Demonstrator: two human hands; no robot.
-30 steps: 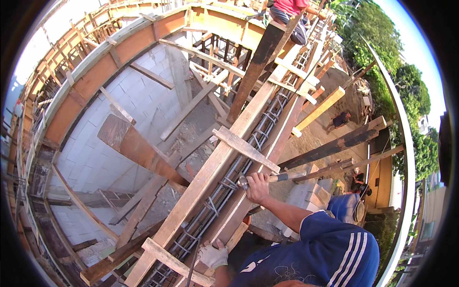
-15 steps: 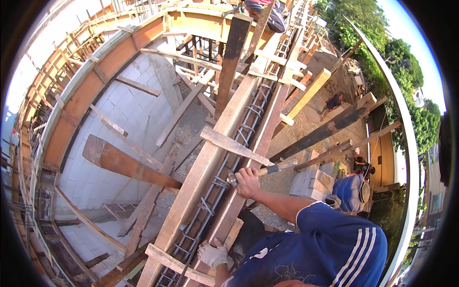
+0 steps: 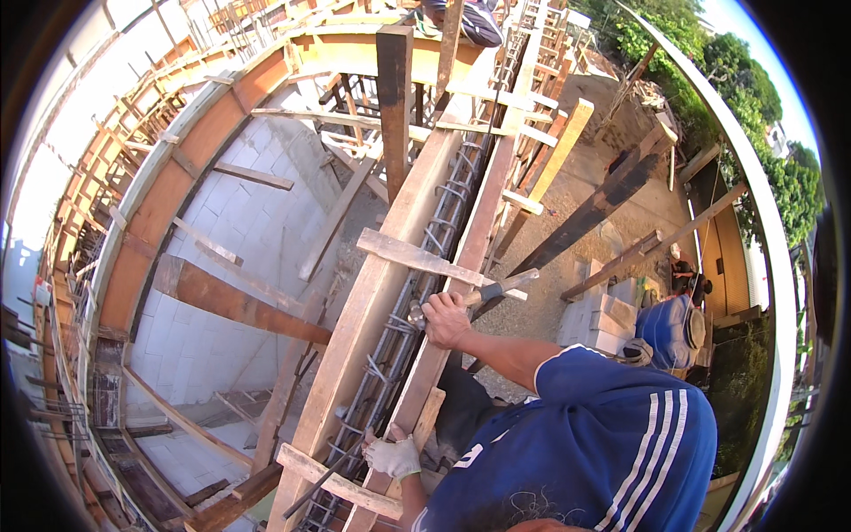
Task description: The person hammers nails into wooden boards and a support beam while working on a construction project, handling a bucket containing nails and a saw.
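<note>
One rod swung left; one hammer held.

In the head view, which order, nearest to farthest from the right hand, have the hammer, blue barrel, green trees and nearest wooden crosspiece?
From the right hand:
1. Hammer, held in it.
2. Wooden crosspiece, just beyond the hand.
3. Blue barrel, off to the right.
4. Green trees, upper right.
</note>
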